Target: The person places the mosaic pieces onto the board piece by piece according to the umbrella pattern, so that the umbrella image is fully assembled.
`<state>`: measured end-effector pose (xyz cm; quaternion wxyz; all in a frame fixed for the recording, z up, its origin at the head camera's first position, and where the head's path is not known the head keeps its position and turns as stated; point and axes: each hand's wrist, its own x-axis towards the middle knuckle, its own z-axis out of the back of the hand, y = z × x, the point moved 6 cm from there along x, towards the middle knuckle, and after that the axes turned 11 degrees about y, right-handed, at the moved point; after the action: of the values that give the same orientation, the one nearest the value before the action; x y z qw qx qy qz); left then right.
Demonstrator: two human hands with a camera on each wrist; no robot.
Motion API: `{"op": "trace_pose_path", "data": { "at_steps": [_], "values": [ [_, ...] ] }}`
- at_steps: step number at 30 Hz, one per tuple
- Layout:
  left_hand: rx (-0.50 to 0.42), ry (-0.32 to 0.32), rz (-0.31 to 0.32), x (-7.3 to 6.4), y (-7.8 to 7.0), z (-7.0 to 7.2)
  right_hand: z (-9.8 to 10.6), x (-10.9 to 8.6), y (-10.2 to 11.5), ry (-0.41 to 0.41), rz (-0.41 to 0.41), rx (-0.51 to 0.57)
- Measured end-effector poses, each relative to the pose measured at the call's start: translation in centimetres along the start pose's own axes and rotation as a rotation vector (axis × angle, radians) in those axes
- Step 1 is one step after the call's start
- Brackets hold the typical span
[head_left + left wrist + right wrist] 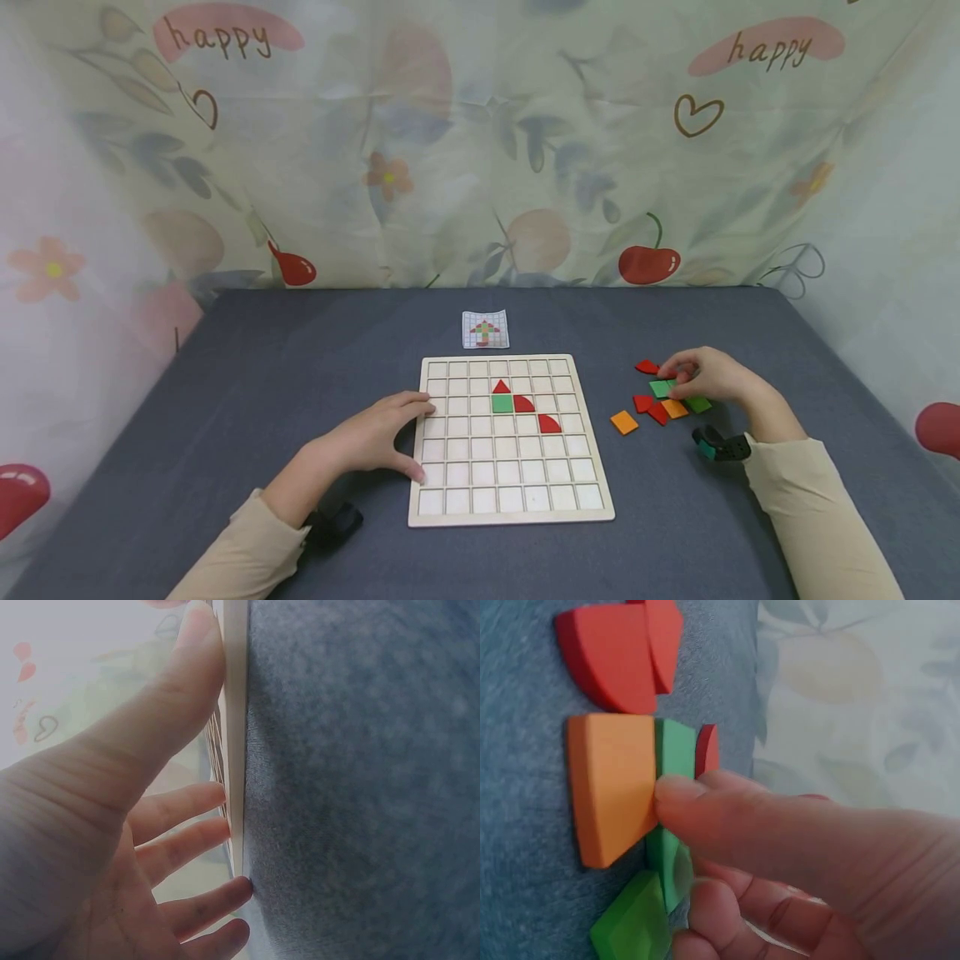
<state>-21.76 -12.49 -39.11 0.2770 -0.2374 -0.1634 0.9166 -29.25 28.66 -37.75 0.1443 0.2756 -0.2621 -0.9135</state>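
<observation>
Your left hand (375,435) is relaxed, thumb and fingers spread against the left edge of the grid board (495,475), which bears a green square (502,404); your right hand (716,375) bends over loose tiles (675,408) on the right, pinching or not, I cannot tell; a picture card (485,330) lies beyond the board's far edge

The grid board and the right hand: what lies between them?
In the head view, an orange square lies nearest the grid board, with red pieces closer to the right hand.
</observation>
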Motion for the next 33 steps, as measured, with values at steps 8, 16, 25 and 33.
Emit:
{"op": "trace_pose_path", "data": {
  "at_steps": [8, 16, 25, 33],
  "values": [
    [-0.022, 0.006, 0.011, 0.0, 0.0, -0.2, -0.1, 0.1, -0.3, 0.012, 0.022, -0.021],
    [-0.027, 0.009, 0.005, 0.1, 0.2, -0.2, -0.1, 0.3, -0.3, -0.038, 0.013, -0.100],
    [-0.020, 0.010, 0.002, 0.1, 0.1, -0.2, -0.2, 0.4, 0.5, -0.066, 0.067, -0.239],
    [-0.022, 0.017, -0.002, 0.1, 0.1, -0.1, -0.6, -0.1, 1.0, -0.083, 0.119, -0.270]
  ]
}}
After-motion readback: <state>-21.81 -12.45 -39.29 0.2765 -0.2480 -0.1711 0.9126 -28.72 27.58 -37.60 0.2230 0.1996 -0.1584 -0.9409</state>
